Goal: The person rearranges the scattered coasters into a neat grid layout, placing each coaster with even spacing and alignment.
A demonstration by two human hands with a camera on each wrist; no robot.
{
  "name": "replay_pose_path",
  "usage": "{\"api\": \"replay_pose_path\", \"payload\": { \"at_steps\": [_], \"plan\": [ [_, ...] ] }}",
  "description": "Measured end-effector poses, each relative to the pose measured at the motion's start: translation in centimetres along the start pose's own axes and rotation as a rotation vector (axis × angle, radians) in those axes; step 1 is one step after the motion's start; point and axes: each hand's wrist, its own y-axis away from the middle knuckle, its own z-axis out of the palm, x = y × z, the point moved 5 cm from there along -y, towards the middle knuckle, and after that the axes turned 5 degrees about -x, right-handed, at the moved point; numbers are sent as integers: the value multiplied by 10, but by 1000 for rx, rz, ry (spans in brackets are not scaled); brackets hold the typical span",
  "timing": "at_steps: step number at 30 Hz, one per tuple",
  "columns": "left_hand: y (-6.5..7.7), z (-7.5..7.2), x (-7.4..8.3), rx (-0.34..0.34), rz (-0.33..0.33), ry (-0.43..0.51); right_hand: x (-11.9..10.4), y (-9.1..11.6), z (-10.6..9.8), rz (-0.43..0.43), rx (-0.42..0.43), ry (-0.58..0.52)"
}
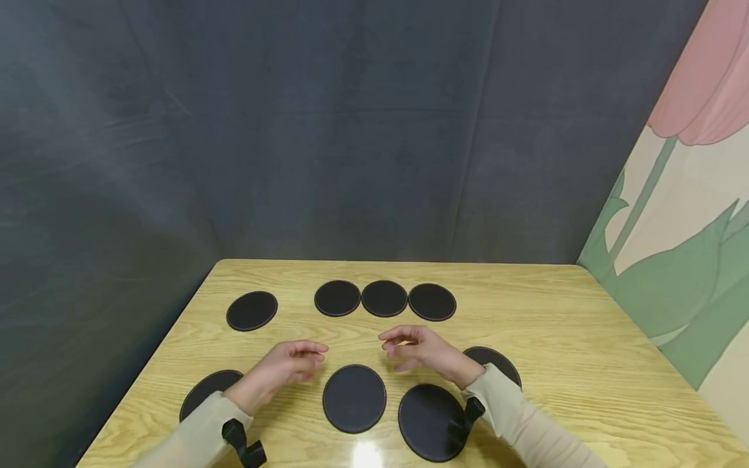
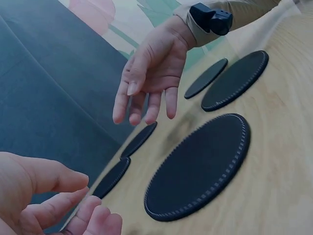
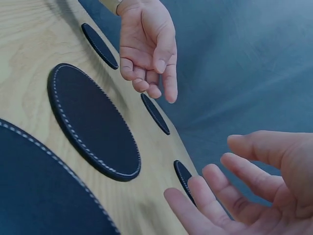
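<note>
Both hands hover over a wooden table with palms turned toward each other, holding nothing. The left hand (image 1: 290, 364) has loosely bent fingers and is left of a round black stitched coaster (image 1: 354, 398). Above and right of that coaster, the right hand (image 1: 422, 351) has relaxed, partly spread fingers. Another black coaster (image 1: 432, 424) lies just below the right wrist. Under the right forearm, a further coaster (image 1: 490, 361) is partly hidden. The left forearm covers part of a coaster (image 1: 207, 390). In the left wrist view the middle coaster (image 2: 198, 169) lies flat below both hands.
Along the back of the table (image 1: 585, 338) three black coasters sit in a touching row, the middle one (image 1: 384, 298) between two others. A single coaster (image 1: 252, 311) lies at the back left. A dark curtain (image 1: 351, 130) hangs behind; a painted wall (image 1: 684, 260) stands right.
</note>
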Motion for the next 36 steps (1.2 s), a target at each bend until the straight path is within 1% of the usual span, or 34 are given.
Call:
{"api": "replay_pose_path", "payload": {
  "at_steps": [5, 9, 15, 23, 30, 36],
  "plan": [
    [6, 2, -10, -27, -31, 28, 3, -1, 6, 8, -18, 2],
    [9, 6, -15, -40, -53, 60, 6, -1, 9, 31, -26, 20],
    [12, 12, -17, -49, -52, 57, 10, -2, 12, 75, -35, 29],
    [14, 14, -18, -56, -54, 31, 15, 1, 18, 118, -66, -12],
    [15, 16, -18, -49, -64, 50, 19, 1, 19, 122, -89, -46],
    [14, 18, -19, -56, -64, 70, 22, 2, 21, 146, -103, -44]
  ]
}}
